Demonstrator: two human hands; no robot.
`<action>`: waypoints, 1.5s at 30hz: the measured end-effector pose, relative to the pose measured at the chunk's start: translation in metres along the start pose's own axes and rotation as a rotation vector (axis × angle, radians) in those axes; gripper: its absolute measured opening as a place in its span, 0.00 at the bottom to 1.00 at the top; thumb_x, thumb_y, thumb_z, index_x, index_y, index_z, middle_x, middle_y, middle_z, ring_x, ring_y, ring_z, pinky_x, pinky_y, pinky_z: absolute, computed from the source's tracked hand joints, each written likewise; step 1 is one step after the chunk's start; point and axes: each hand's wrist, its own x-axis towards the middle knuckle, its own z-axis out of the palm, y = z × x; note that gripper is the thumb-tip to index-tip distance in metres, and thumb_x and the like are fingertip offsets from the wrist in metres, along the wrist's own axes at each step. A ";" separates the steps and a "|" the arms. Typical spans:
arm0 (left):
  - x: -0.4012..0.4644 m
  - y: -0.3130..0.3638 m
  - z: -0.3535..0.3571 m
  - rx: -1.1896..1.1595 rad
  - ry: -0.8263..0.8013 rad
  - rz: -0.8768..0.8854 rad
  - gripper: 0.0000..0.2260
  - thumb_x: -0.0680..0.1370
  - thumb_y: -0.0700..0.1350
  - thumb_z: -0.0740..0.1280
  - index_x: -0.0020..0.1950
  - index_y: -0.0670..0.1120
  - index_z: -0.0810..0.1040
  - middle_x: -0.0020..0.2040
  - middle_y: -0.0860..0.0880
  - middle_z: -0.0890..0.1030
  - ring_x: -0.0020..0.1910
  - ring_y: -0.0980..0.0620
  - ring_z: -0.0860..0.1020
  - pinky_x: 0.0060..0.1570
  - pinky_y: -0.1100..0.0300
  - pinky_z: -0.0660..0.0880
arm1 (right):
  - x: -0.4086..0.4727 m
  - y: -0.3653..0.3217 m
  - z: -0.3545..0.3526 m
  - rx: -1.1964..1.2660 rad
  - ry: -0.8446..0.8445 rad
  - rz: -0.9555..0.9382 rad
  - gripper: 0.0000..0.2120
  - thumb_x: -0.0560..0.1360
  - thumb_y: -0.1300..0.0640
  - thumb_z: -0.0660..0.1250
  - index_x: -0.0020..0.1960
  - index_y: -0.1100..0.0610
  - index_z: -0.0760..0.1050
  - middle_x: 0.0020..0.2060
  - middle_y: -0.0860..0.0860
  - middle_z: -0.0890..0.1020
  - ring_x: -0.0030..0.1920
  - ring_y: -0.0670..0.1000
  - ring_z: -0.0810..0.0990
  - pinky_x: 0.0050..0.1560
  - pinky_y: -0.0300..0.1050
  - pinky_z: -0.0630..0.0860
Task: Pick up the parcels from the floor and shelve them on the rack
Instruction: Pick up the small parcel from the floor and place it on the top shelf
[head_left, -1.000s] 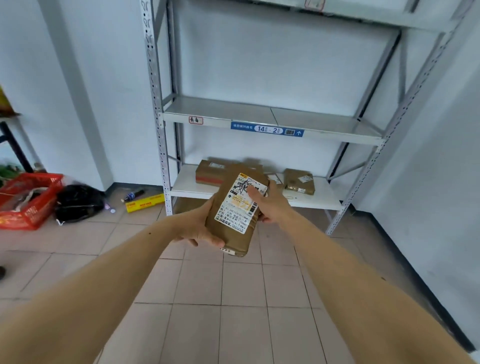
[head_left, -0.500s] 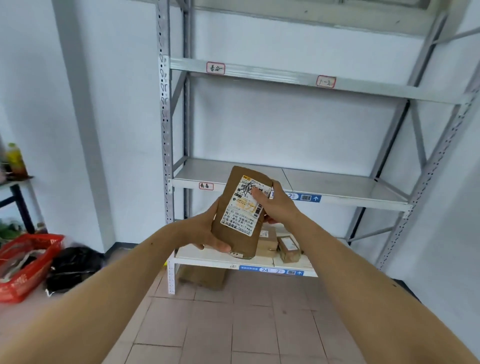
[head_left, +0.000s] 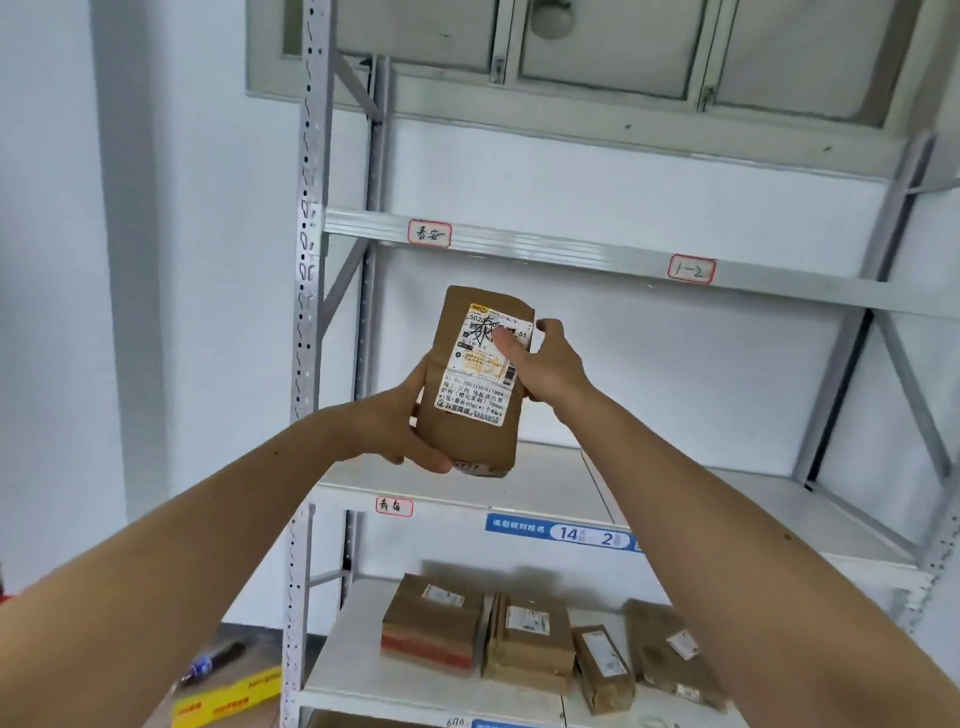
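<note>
As view tilted up since 0.5 s ago, parcel (head_left: 475, 382) is raised vs rack (head_left: 571, 249): left hand (head_left: 402, 434) grips its 7 o'clock corner, right hand (head_left: 545, 364) its 3 o'clock edge.

Blurred floor clutter (head_left: 228, 691) (yellow, bottom-left)

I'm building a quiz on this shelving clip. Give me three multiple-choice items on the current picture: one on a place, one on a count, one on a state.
1. Where do the shelved parcels lie?
A. top shelf
B. middle shelf
C. lower shelf

2. How many parcels lie on that shelf?
A. two
B. four
C. six

3. How is the held parcel gripped?
A. both hands
B. left hand alone
C. right hand alone

Answers:
1 C: they lie on the lower shelf, under the blue tag.
2 B: four brown parcels in a row.
3 A: the left hand and right hand both hold the held parcel.
</note>
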 end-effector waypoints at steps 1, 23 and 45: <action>0.014 0.002 -0.013 0.017 0.031 0.008 0.54 0.65 0.37 0.81 0.70 0.75 0.49 0.60 0.60 0.79 0.61 0.51 0.77 0.52 0.44 0.79 | 0.022 -0.005 0.004 0.000 0.021 -0.002 0.34 0.71 0.34 0.67 0.66 0.55 0.65 0.55 0.53 0.82 0.53 0.56 0.83 0.46 0.49 0.78; 0.266 0.018 -0.376 0.234 0.375 0.445 0.45 0.67 0.39 0.80 0.75 0.62 0.59 0.62 0.55 0.78 0.63 0.55 0.75 0.59 0.58 0.76 | 0.394 -0.208 0.097 0.152 0.238 -0.361 0.20 0.74 0.39 0.67 0.49 0.56 0.81 0.51 0.53 0.85 0.51 0.55 0.83 0.51 0.48 0.80; 0.426 -0.051 -0.434 0.338 0.428 0.163 0.27 0.77 0.66 0.60 0.63 0.47 0.76 0.58 0.46 0.82 0.57 0.46 0.78 0.59 0.55 0.73 | 0.530 -0.174 0.159 0.083 -0.019 -0.006 0.09 0.77 0.57 0.58 0.41 0.58 0.74 0.41 0.55 0.81 0.42 0.55 0.79 0.52 0.50 0.79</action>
